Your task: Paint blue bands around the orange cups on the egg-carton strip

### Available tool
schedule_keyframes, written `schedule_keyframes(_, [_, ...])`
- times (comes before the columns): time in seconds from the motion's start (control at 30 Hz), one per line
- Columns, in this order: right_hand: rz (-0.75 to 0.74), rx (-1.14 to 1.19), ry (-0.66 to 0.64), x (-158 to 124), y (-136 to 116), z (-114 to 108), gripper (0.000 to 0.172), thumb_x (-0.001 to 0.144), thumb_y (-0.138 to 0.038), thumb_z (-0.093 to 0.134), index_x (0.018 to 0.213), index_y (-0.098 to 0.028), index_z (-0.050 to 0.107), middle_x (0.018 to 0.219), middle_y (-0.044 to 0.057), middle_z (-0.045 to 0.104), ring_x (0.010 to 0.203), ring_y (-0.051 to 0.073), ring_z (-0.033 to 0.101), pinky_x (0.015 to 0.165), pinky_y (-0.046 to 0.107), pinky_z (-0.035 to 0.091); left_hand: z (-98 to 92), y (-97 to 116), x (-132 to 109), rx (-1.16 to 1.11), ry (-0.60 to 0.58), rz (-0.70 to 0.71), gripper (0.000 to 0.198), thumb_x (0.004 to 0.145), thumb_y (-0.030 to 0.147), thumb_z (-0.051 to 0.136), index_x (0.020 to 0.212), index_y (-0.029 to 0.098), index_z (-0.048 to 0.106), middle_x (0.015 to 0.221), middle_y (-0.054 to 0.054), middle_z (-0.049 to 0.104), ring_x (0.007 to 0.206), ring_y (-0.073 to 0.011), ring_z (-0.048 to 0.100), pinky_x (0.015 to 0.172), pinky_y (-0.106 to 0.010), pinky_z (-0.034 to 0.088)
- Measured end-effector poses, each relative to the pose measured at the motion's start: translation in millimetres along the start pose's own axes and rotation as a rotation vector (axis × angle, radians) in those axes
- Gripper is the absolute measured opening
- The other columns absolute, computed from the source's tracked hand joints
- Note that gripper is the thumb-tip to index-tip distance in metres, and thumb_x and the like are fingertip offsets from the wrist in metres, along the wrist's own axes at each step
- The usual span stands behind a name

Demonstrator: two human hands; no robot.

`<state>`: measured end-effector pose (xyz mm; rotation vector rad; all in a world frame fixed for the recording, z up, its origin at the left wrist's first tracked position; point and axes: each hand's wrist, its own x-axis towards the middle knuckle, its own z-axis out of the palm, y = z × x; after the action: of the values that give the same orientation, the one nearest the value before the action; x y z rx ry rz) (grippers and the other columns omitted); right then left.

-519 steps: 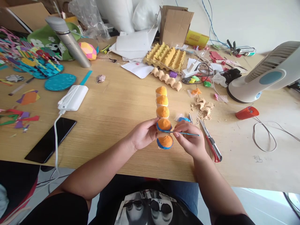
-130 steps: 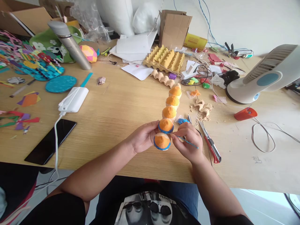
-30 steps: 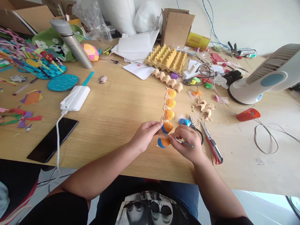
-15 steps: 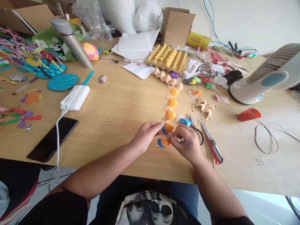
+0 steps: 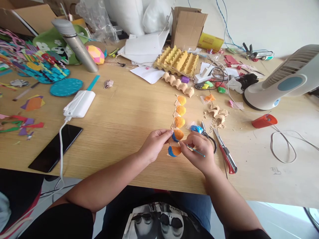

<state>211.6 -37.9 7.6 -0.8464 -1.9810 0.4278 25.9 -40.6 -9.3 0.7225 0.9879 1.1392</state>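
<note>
A strip of egg-carton cups [image 5: 179, 111] painted orange lies tilted on its side near the front middle of the wooden table [image 5: 129, 109]. Its two nearest cups carry blue bands. My left hand [image 5: 154, 143] pinches the strip's near end from the left. My right hand [image 5: 196, 152] is closed on a thin blue paintbrush [image 5: 198, 151], whose tip touches the cup between my hands. A small blue paint pot [image 5: 196, 128] sits just beyond my right hand.
Scissors [image 5: 208, 136] and a red utility knife [image 5: 225, 153] lie right of my hands, with carton scraps [image 5: 216, 114] behind. A fan [image 5: 281, 81], an orange cap [image 5: 263, 120], a phone [image 5: 54, 147], a power bank [image 5: 79, 103], a yellow egg tray [image 5: 177, 60] and a metal flask [image 5: 74, 44] stand around.
The strip has been rolled from cups-up onto its side over the last seconds. In the last second the hands and brush have barely shifted.
</note>
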Motion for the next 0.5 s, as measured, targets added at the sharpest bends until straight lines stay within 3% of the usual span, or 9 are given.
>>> schedule_keyframes(0.5, [0.028, 0.048, -0.116, 1.3, 3.0, -3.7, 0.024, 0.095, -0.011, 0.073, 0.078, -0.023, 0.061, 0.069, -0.003, 0.059, 0.06, 0.012, 0.053, 0.054, 0.026, 0.04, -2.5, 0.0, 0.7, 0.002, 0.0, -0.008, 0.05, 0.072, 0.064, 0.091, 0.079, 0.015, 0.083, 0.079, -0.007, 0.078, 0.08, -0.0176, 0.069, 0.078, -0.028, 0.055])
